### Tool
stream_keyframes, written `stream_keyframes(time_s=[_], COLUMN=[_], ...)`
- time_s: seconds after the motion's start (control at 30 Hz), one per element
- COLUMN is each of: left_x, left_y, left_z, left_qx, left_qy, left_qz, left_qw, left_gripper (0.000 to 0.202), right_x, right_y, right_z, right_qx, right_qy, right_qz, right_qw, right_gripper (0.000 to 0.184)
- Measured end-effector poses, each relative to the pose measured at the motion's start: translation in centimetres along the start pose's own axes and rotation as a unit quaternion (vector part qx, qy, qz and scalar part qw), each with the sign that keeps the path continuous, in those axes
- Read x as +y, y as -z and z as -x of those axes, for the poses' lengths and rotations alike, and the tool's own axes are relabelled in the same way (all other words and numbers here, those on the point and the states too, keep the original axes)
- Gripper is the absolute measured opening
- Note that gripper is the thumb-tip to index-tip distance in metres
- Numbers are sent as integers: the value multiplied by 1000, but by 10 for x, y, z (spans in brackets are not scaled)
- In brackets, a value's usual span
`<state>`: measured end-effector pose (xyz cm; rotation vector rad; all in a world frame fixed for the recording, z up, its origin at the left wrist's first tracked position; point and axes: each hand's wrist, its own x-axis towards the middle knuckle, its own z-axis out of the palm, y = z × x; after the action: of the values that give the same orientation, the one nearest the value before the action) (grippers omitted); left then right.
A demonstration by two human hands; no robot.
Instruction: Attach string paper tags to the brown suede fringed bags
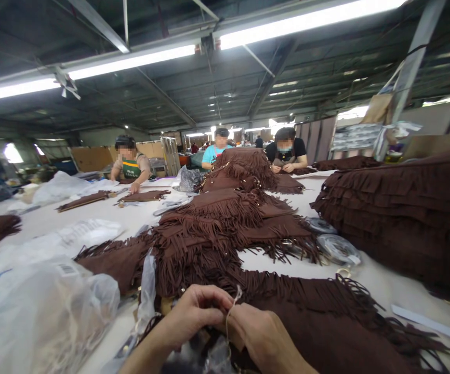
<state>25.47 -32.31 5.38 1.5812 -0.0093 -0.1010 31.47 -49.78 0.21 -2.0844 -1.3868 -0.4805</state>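
My left hand and my right hand meet low in the middle of the head view, fingers closed in a pinch. A thin pale string runs between them, its frayed upper end sticking up beside my right fingers and its lower part trailing down. Under the hands lies clear plastic, partly hidden by them. Directly to the right is a dark brown fringed piece, flat on the table. Beyond my fingers rises a heap of brown fringed pieces with small gold-coloured metal parts.
Clear plastic bags cover the left of the white table. A tall stack of brown fringed pieces stands at the right, with coiled clear material beside it and a white strip nearer. Co-workers are across the table.
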Motion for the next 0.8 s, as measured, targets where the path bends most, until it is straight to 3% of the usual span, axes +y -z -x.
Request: stream_keyframes(time_s=[0.1, 0.2, 0.3, 0.37, 0.47, 0.53, 0.63, 0.8], left_x=[5, 17, 41, 57, 67, 63, 53, 65], left_y=[-1, 5, 27, 49, 77, 82, 72, 51], left_z=[0, 4, 15, 26, 40, 48, 66, 121], left_qx=[10, 30, 114, 167, 168, 151, 143, 101], left_qy=[-30, -62, -99, -94, -39, -7, -20, -77], left_qz=[-185, -323, -421, -476, -532, -553, -563, -507], left_qw=[982, 944, 894, 858, 829, 820, 814, 853], left_gripper=[32, 36, 33, 28, 26, 26, 26, 25], right_x=[-1, -1, 2, 4, 4, 4, 2, 8], right_y=[1, 3, 1, 0, 0, 0, -1, 6], right_z=[-1, -2, -1, -1, -1, -2, 1, 7], right_qx=[-36, -59, -61, -59, -60, -61, -77, -126], right_qy=[-92, -184, -241, -244, -238, -242, -224, -177], right_qz=[-146, -266, -321, -312, -284, -278, -284, -254], right_qw=[984, 944, 914, 916, 927, 928, 929, 943], right_gripper=[44, 33, 37, 37, 36, 35, 33, 28])
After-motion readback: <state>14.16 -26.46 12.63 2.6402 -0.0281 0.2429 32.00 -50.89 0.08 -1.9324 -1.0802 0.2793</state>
